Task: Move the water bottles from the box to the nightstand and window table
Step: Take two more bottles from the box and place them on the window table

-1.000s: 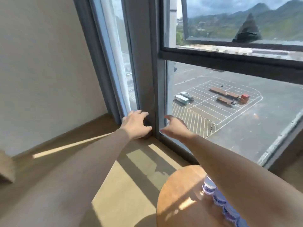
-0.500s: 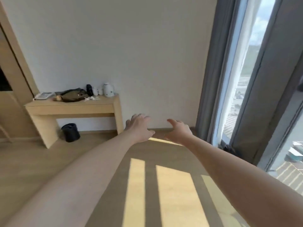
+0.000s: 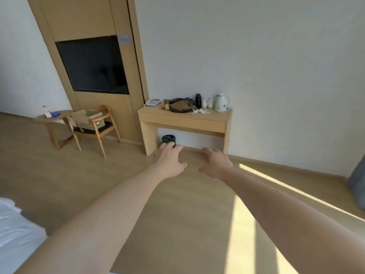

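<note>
Both my arms stretch forward over the wooden floor. My left hand (image 3: 169, 162) and my right hand (image 3: 216, 163) hang in the air with relaxed fingers and hold nothing. Far off at the left, an open cardboard box (image 3: 87, 118) sits on the seat of a wooden chair (image 3: 99, 133). Beside it, a single water bottle (image 3: 46, 111) stands upright on a small round table (image 3: 54, 117). What lies inside the box is hidden from here.
A wooden desk (image 3: 184, 123) against the white wall carries a phone, a bag, cups and a white kettle (image 3: 221, 102). A black bin (image 3: 168, 139) stands under it. A dark screen (image 3: 92, 65) hangs in a wood panel. White bedding (image 3: 13, 234) fills the lower left corner.
My view has swung left from the window and its round table with bottles to the room's desk, chair and box. Both hands stay empty and outstretched.
</note>
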Motion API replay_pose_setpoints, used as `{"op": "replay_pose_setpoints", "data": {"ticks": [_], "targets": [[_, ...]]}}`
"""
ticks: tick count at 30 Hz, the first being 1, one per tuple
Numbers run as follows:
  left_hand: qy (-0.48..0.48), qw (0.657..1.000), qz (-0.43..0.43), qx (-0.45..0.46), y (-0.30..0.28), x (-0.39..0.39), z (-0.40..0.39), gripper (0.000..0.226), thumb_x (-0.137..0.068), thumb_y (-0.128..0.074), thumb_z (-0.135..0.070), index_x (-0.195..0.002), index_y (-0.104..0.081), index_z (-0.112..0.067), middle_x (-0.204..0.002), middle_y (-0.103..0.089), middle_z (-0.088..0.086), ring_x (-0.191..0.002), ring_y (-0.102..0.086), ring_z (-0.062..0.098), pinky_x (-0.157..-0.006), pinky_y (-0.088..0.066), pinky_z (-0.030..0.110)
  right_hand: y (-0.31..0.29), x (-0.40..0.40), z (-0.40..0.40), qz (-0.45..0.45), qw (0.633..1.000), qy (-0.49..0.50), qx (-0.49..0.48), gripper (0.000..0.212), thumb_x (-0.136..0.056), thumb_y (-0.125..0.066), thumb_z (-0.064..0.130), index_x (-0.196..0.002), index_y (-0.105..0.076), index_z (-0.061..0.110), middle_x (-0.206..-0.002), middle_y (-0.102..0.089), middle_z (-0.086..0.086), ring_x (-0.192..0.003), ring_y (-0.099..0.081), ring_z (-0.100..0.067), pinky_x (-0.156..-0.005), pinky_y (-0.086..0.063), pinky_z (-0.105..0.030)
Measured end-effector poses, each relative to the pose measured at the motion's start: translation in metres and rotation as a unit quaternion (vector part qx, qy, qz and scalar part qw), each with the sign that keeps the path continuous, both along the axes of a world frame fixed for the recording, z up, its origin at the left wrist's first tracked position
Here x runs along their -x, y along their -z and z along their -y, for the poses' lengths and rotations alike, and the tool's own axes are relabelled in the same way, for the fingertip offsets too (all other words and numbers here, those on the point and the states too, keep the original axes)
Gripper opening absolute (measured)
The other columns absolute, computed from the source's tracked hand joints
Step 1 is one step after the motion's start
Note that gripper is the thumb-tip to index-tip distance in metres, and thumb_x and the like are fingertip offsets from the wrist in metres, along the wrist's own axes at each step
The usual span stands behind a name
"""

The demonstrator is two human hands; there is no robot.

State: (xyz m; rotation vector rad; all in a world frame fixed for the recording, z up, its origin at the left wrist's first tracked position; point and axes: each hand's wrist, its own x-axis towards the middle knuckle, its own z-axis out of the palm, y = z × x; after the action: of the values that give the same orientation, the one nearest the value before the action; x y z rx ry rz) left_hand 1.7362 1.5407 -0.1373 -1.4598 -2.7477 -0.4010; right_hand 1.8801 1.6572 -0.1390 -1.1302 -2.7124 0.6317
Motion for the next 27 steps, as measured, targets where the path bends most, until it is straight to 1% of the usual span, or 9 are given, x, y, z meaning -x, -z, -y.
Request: {"op": "replay_pose_setpoints", "data": {"ticks": [3,5,10,15,18,21,25,27], "targets": [[-0.038,0.999,0.006,0.0,0.009,0.056,0.019,0.071,-0.093,-0.067,-0.05,-0.154,-0.04,-0.025,-0.163,-0.034,0.005,-0.15,-0.026,0.03,-0.118,-0.031,0.045,0.008,0.069,0.006,0.01,0.999,-0.04,0.004,0.086,-0.086,-0.071,0.028,-0.159,-0.026,0.03,-0.156,-0.04,-0.009,-0.141,-0.037,-0.037,-0.108,-0.044,-0.05],[-0.061,0.998,-0.008,0.006,0.012,0.093,0.027,0.068,-0.093,-0.066,-0.05,-0.152,-0.042,-0.024,-0.158,-0.04,0.004,-0.147,-0.031,0.029,-0.115,-0.035,0.045,0.013,0.116,0.005,0.011,0.997,-0.072,0.005,0.085,-0.086,-0.069,0.027,-0.159,-0.025,0.032,-0.155,-0.04,-0.008,-0.14,-0.038,-0.036,-0.107,-0.045,-0.049],[-0.131,0.991,-0.042,0.002,0.013,0.192,0.027,0.07,-0.094,-0.064,-0.05,-0.154,-0.039,-0.024,-0.165,-0.033,0.006,-0.151,-0.028,0.029,-0.117,-0.035,0.05,0.021,0.244,-0.013,-0.006,0.989,-0.147,0.001,0.083,-0.087,-0.068,0.025,-0.158,-0.027,0.031,-0.151,-0.041,-0.008,-0.138,-0.039,-0.036,-0.105,-0.046,-0.05],[-0.226,0.973,0.013,-0.038,0.005,0.292,0.008,0.074,-0.094,-0.067,-0.049,-0.157,-0.036,-0.023,-0.162,-0.037,0.004,-0.148,-0.033,0.028,-0.116,-0.038,0.049,0.028,0.368,-0.039,-0.002,0.977,-0.214,0.018,0.074,-0.088,-0.067,0.023,-0.154,-0.034,0.027,-0.148,-0.042,-0.009,-0.135,-0.04,-0.038,-0.103,-0.048,-0.051],[-0.262,0.963,0.028,-0.062,-0.003,0.343,-0.005,0.074,-0.093,-0.069,-0.046,-0.156,-0.037,-0.024,-0.161,-0.038,0.003,-0.147,-0.035,0.028,-0.115,-0.039,0.048,0.023,0.436,-0.05,0.006,0.968,-0.251,0.02,0.077,-0.088,-0.069,0.025,-0.155,-0.032,0.026,-0.151,-0.042,-0.01,-0.136,-0.042,-0.037,-0.104,-0.049,-0.05],[-0.303,0.945,0.065,-0.105,-0.006,0.387,-0.01,0.074,-0.092,-0.072,-0.045,-0.155,-0.039,-0.026,-0.161,-0.038,0.001,-0.147,-0.037,0.026,-0.115,-0.038,0.045,0.014,0.495,-0.056,-0.004,0.959,-0.283,0.024,0.081,-0.086,-0.069,0.02,-0.157,-0.03,0.029,-0.153,-0.042,-0.01,-0.136,-0.044,-0.035,-0.103,-0.049,-0.051],[-0.337,0.937,0.054,-0.081,-0.005,0.45,-0.008,0.073,-0.092,-0.073,-0.045,-0.154,-0.041,-0.025,-0.157,-0.043,0.002,-0.143,-0.042,0.027,-0.111,-0.041,0.044,0.011,0.564,-0.06,-0.009,0.948,-0.316,0.026,0.08,-0.088,-0.068,0.02,-0.157,-0.03,0.03,-0.158,-0.036,-0.009,-0.141,-0.039,-0.035,-0.107,-0.046,-0.052],[-0.357,0.929,0.052,-0.086,-0.006,0.485,-0.006,0.073,-0.092,-0.073,-0.045,-0.154,-0.041,-0.025,-0.157,-0.043,0.003,-0.142,-0.044,0.028,-0.112,-0.043,0.045,0.009,0.599,-0.064,-0.008,0.946,-0.323,0.023,0.081,-0.088,-0.068,0.019,-0.158,-0.03,0.029,-0.159,-0.036,-0.009,-0.143,-0.036,-0.035,-0.11,-0.044,-0.052]]}}
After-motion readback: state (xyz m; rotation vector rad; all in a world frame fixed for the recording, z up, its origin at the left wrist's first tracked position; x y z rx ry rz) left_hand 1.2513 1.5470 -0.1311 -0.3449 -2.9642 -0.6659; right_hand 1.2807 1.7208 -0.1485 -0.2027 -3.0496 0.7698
